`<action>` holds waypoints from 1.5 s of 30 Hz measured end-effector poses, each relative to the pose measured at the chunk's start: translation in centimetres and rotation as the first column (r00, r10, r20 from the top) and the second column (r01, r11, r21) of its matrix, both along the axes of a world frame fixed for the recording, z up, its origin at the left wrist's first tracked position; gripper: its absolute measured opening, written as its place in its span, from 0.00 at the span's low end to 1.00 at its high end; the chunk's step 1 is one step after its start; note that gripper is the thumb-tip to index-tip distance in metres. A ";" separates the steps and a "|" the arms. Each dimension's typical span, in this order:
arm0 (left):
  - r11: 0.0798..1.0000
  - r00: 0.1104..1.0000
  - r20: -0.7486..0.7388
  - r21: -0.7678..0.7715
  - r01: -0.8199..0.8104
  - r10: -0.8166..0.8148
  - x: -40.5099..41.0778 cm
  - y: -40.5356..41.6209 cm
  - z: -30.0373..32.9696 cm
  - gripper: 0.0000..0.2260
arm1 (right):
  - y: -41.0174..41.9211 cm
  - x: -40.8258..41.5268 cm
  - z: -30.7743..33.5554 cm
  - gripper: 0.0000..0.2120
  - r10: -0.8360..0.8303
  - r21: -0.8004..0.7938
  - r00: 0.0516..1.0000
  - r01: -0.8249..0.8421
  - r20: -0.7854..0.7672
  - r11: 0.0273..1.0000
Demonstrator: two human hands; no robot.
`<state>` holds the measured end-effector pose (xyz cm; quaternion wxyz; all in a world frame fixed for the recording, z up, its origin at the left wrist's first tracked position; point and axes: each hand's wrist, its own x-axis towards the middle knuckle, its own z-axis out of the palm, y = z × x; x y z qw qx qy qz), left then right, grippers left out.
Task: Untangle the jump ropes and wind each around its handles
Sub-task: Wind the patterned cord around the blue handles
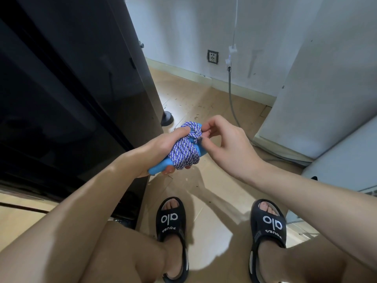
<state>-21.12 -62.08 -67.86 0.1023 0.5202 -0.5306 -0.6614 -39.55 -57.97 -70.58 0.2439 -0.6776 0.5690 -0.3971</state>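
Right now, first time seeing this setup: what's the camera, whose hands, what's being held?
There is no machine here. One wide-angle camera sits on a person's head and looks forward and down, so the arms enter from the bottom and the sandalled feet stand below on a wooden floor.

The left hand grips a bundle: blue jump rope handles with a purple-and-white rope wound around them. The right hand pinches the rope's end at the top of the bundle, apparently tucking or fastening it.

A dark cabinet stands on the left, with a white wall and a power outlet behind. No second rope is visible.
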 end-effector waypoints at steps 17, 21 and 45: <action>0.989 0.994 0.034 -0.103 -0.102 0.106 -0.6 -0.2 -0.3 0.24 | -0.8 0.9 -0.1 0.06 -0.113 0.210 0.960 0.059 0.257 0.976; 0.985 0.996 -0.005 -0.152 -0.084 0.084 -0.3 -0.1 -0.1 0.25 | -0.8 0.6 0.9 0.09 -0.106 0.214 0.933 0.032 0.344 0.976; 0.986 0.990 -0.093 0.122 0.116 -0.105 1.3 0.0 1.4 0.31 | -1.6 -2.2 3.3 0.10 0.357 -0.222 0.756 -0.544 -0.548 0.809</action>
